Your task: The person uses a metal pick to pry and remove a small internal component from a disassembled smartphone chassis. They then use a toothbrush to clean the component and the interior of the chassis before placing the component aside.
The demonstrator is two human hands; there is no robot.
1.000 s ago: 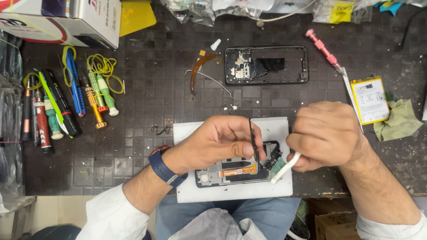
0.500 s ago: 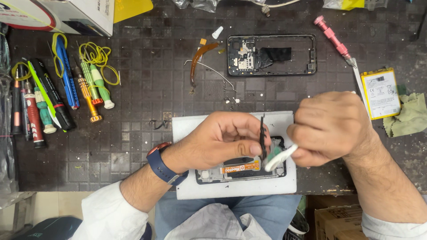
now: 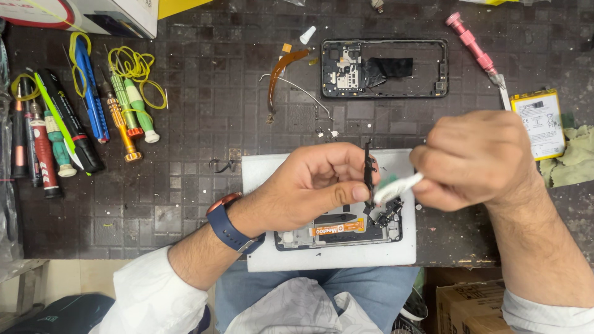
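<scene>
Pinching a thin black strip part (image 3: 369, 170) upright between thumb and forefinger, the left hand (image 3: 312, 185) holds it just above the opened phone (image 3: 340, 230), which lies on a white mat (image 3: 266, 179) at the near edge of the bench (image 3: 204, 124). The right hand (image 3: 476, 161) is curled shut around a small white tool (image 3: 399, 187), its tip touching the strip's lower end. By my reading, the step in hand is cleaning or working that strip while it is lifted clear of the phone body; a further move would call for a steady left pinch and small, light strokes from the right.

Only this head view is given. Both hands crowd the mat's right half. Loose small parts and a fine wire (image 3: 297, 89) lie just beyond the mat, with a second phone frame (image 3: 383, 68) farther back. Screwdrivers (image 3: 80, 124) sit well apart to the left, a battery (image 3: 538, 124) to the right. Open bench shows left of the mat.
</scene>
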